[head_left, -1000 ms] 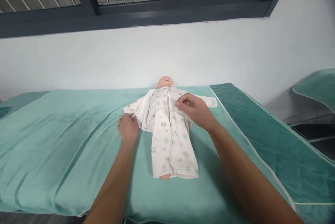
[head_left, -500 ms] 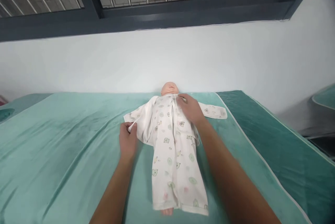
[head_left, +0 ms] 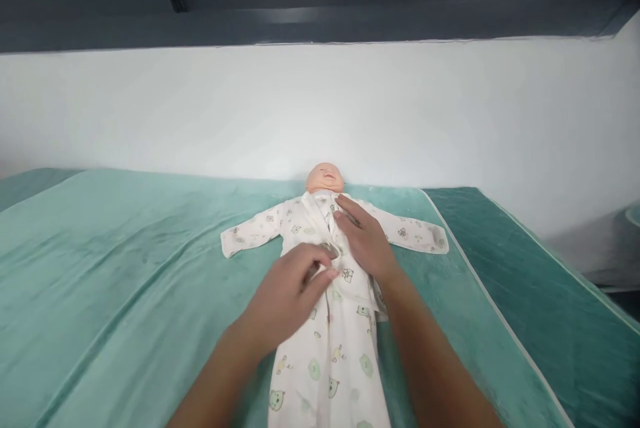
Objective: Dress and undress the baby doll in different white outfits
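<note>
A baby doll [head_left: 325, 179] lies on its back, head toward the wall, dressed in white printed clothes. The baby shirt [head_left: 417, 235] has its two sleeves spread out to the sides, and its front panels meet at the chest. My left hand [head_left: 295, 288] is over the middle of the shirt, thumb and fingertips closed on the edge of the front panel. Fingers stretched out, my right hand [head_left: 367, 238] lies on the chest just below the neck. Below the shirt, a long white garment [head_left: 315, 375] with green animal prints covers the legs; its lower end is out of view.
A light green sheet [head_left: 150, 268] with folds covers the bed, with a darker green strip [head_left: 525, 295] along the right. Behind the head stands a white wall [head_left: 225, 108], under a dark window frame [head_left: 350, 11] with metal bars.
My left hand has moved from the left sleeve side to the middle, bringing the front panel across the chest. The left sleeve now lies flat. My right hand stays at the chest, fingers straighter.
</note>
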`<move>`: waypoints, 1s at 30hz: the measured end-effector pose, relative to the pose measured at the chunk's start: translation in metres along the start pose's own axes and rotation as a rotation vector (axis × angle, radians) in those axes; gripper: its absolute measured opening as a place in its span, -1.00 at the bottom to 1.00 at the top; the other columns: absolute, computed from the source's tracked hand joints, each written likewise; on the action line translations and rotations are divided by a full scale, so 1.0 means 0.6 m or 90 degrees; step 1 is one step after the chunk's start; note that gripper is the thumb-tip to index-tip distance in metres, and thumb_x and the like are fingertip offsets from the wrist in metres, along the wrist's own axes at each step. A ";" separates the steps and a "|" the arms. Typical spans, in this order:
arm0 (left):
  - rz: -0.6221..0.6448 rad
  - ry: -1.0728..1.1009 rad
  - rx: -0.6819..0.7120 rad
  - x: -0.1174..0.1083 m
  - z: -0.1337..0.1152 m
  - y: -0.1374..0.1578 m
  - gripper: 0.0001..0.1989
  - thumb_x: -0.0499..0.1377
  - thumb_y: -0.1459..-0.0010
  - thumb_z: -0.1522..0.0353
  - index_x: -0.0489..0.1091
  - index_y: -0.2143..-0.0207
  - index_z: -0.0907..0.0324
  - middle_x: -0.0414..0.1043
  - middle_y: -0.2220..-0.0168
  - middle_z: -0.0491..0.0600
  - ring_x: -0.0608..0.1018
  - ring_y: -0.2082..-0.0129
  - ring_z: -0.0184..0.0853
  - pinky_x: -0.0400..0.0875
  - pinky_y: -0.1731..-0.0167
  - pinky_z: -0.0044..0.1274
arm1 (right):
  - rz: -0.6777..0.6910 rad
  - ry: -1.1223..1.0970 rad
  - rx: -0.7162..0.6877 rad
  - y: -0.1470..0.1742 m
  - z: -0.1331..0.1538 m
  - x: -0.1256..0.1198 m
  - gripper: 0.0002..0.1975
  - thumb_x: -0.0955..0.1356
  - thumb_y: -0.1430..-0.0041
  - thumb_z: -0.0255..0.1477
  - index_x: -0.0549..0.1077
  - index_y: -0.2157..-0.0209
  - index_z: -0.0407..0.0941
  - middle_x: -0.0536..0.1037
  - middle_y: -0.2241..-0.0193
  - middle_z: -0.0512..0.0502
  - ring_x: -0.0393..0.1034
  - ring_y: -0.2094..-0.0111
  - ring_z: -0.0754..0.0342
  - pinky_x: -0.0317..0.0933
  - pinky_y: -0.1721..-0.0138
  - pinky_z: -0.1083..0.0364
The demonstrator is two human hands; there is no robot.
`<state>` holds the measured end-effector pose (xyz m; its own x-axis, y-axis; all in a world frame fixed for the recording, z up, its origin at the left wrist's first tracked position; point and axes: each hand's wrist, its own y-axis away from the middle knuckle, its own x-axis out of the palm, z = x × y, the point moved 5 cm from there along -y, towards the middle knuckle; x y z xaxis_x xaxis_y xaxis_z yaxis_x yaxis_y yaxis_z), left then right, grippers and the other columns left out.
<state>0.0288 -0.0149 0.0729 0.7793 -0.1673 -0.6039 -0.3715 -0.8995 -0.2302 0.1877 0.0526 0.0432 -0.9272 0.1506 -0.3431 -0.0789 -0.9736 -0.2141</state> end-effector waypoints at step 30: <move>-0.195 -0.029 -0.120 -0.016 0.095 -0.206 -0.78 0.11 -0.17 0.33 0.58 0.28 0.11 0.50 0.23 -0.02 0.51 0.21 -0.29 0.37 0.05 -0.43 | -0.034 0.046 -0.046 -0.043 -0.015 0.005 -0.73 0.27 -0.22 -0.27 0.52 0.11 0.03 0.47 -0.06 -0.03 0.20 -0.17 -0.04 -0.04 -0.23 -0.12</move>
<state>0.0386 0.1206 0.0638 0.8154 0.1352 -0.5628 -0.0219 -0.9644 -0.2634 0.1903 0.0799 0.0393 -0.8935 0.2162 -0.3935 -0.0983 -0.9493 -0.2985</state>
